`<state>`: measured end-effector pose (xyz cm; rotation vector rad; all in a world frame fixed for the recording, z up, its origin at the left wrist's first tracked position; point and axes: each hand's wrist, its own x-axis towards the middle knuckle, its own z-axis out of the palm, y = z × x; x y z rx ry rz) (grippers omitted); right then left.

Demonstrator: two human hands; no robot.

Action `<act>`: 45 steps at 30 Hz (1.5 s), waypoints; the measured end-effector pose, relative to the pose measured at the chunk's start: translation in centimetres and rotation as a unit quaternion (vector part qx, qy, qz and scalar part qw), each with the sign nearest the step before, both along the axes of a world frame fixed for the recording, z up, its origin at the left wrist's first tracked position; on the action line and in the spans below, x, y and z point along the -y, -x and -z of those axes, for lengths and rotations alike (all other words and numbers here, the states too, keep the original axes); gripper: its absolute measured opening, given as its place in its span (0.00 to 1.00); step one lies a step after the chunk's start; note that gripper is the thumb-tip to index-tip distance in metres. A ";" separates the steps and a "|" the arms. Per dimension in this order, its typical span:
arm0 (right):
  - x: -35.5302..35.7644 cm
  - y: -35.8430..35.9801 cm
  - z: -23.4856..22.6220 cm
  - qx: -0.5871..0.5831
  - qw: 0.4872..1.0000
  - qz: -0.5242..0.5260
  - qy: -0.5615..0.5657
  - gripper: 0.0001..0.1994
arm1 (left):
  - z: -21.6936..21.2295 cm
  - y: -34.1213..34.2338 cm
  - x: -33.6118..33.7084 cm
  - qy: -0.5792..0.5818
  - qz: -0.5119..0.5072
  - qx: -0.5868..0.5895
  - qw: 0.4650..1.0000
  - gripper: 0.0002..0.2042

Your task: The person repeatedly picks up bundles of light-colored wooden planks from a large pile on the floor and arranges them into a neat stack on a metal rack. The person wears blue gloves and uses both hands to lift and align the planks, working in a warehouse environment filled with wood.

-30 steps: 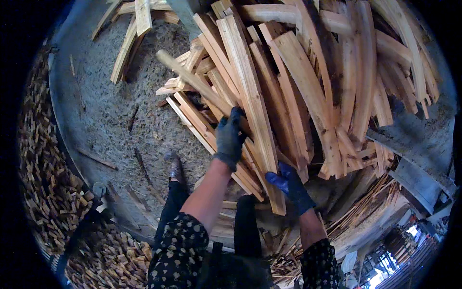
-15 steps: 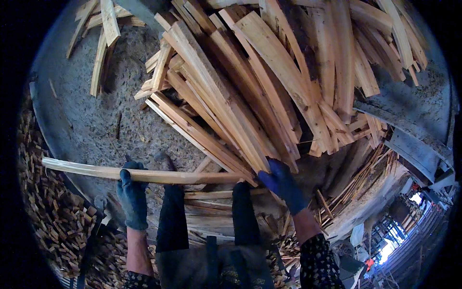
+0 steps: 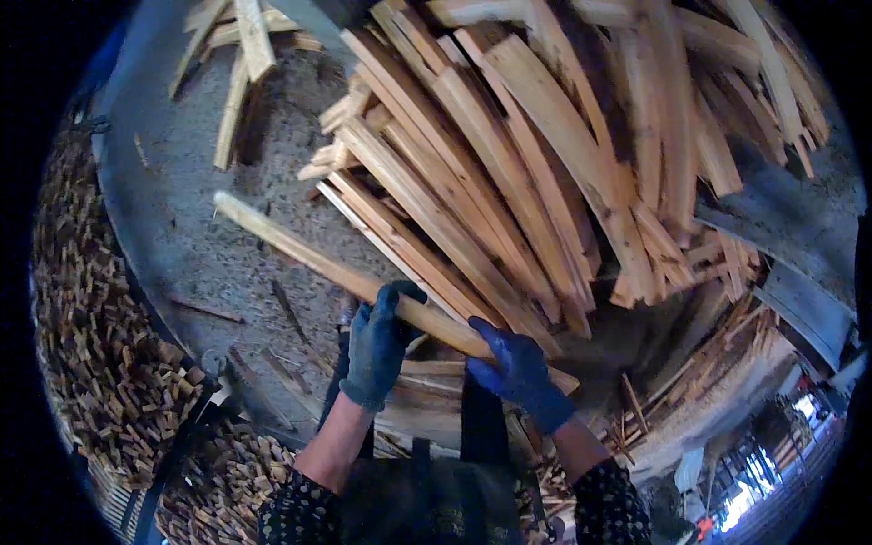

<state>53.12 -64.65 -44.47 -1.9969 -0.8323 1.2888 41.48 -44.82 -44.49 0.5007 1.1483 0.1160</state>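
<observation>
A long pale wooden slat (image 3: 300, 252) runs from the upper left down to the lower right in front of me. My left hand (image 3: 377, 343), in a dark glove, grips it near its middle. My right hand (image 3: 518, 368), in a blue glove, grips the same slat closer to its lower right end. Just beyond the hands lies a big heap of similar wooden slats (image 3: 545, 163), fanned out across the upper half of the view.
A grey dusty work surface (image 3: 191, 245) holds a few loose slats (image 3: 241, 82) at the upper left. Stacks of small cut wood blocks (image 3: 100, 354) fill the left and lower left. More offcuts (image 3: 718, 363) lie at the lower right.
The slat held level across my body has swung so its left end points up and away. My left hand moved right and up, closer to the right hand.
</observation>
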 end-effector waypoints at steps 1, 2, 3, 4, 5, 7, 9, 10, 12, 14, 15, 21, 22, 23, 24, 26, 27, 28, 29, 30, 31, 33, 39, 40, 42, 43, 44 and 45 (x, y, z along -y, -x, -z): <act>1.0 0.3 0.1 0.005 0.999 0.001 0.037 0.30 | -0.3 -0.3 1.2 0.021 0.053 -0.002 0.998 0.16; 5.6 1.2 0.5 0.058 0.998 0.022 0.023 0.26 | -0.9 -0.8 2.1 0.044 0.107 0.000 0.993 0.17; 10.2 2.2 0.8 0.111 0.993 0.044 0.011 0.22 | -1.2 -1.0 2.6 0.064 0.162 0.004 0.985 0.18; 16.3 1.6 -0.6 0.114 0.989 0.074 0.051 0.20 | -1.0 0.3 3.4 0.090 0.247 0.019 0.965 0.18; 22.4 1.1 -2.1 0.115 0.983 0.109 0.089 0.18 | -0.6 1.2 4.0 0.079 0.258 0.020 0.963 0.18; 38.8 -0.8 -6.1 0.226 0.935 0.178 0.206 0.14 | 0.7 3.3 5.0 0.059 0.263 0.021 0.963 0.19; 36.8 -5.6 -13.0 0.221 0.771 0.106 0.588 0.12 | 3.8 6.0 5.2 0.039 0.208 -0.071 0.975 0.19; 37.4 -5.9 -13.5 0.252 0.827 0.129 0.486 0.13 | 6.1 7.6 5.2 0.028 0.200 -0.083 0.976 0.19; 38.7 -5.8 -10.5 0.213 0.894 0.189 0.345 0.16 | 8.2 8.1 5.4 0.041 0.150 -0.130 0.979 0.19; 29.3 -7.4 -3.6 0.127 0.932 0.174 0.293 0.22 | 10.7 8.7 4.8 0.048 0.112 -0.178 0.976 0.20; 29.2 -7.1 0.5 0.197 0.930 0.087 0.298 0.25 | 11.0 8.1 4.4 0.049 0.102 -0.174 0.978 0.21; 21.8 -2.2 16.8 0.200 0.907 0.226 0.294 0.29 | 12.8 6.0 2.2 0.064 0.072 -0.127 0.987 0.21; 19.9 -1.8 16.0 0.182 0.903 0.223 0.318 0.29 | 13.2 5.9 2.2 0.058 0.078 -0.125 0.987 0.21; 18.0 -1.3 15.0 0.164 0.898 0.221 0.342 0.30 | 13.7 5.9 2.2 0.061 0.067 -0.125 0.988 0.21; 15.1 -1.9 11.7 0.104 0.916 0.183 0.340 0.30 | 14.3 6.2 2.2 0.065 0.053 -0.127 0.988 0.21; 14.4 -1.1 9.4 0.045 0.936 0.122 0.327 0.30 | 14.9 5.6 2.6 0.062 0.039 -0.126 0.989 0.21; 15.5 0.5 9.4 0.043 0.943 0.093 0.315 0.30 | 15.1 5.1 2.9 0.055 0.035 -0.128 0.990 0.22; 16.4 1.6 9.7 0.040 0.950 0.064 0.302 0.30 | 15.1 4.7 3.3 0.047 0.030 -0.131 0.990 0.22; 15.6 1.8 9.9 0.046 0.963 0.074 0.257 0.29 | 14.8 4.4 3.3 0.040 0.029 -0.133 0.990 0.22; 14.5 1.9 10.0 0.055 0.972 0.088 0.210 0.29 | 14.5 3.7 3.5 0.033 0.030 -0.132 0.990 0.22; 13.4 1.7 10.0 0.063 0.980 0.101 0.162 0.29 | 14.5 3.3 3.3 0.026 0.031 -0.131 0.991 0.22; 11.0 0.6 10.3 0.061 0.983 0.148 0.090 0.32 | 16.1 3.9 3.6 0.009 0.014 -0.068 0.998 0.24; 0.6 -2.9 12.4 0.193 0.970 0.140 -0.050 0.39 | 19.6 3.4 2.0 0.066 -0.079 0.015 0.995 0.34; 0.4 -3.1 12.7 0.166 0.972 0.160 -0.051 0.39 | 19.5 3.1 1.7 0.084 -0.090 0.018 0.992 0.34; 0.7 -3.5 12.7 0.184 0.972 0.143 -0.042 0.40 | 19.0 2.3 1.6 0.116 -0.103 0.028 0.988 0.36; 0.7 -4.2 12.5 0.178 0.978 0.107 -0.022 0.40 | 18.6 2.0 1.7 0.126 -0.107 0.029 0.986 0.37; 0.6 -5.1 11.9 0.171 0.983 0.069 -0.002 0.40 | 18.1 2.0 2.0 0.136 -0.112 0.028 0.984 0.38; 0.6 -6.0 11.6 0.164 0.986 0.031 0.018 0.40 | 17.7 1.9 2.3 0.146 -0.118 0.028 0.982 0.39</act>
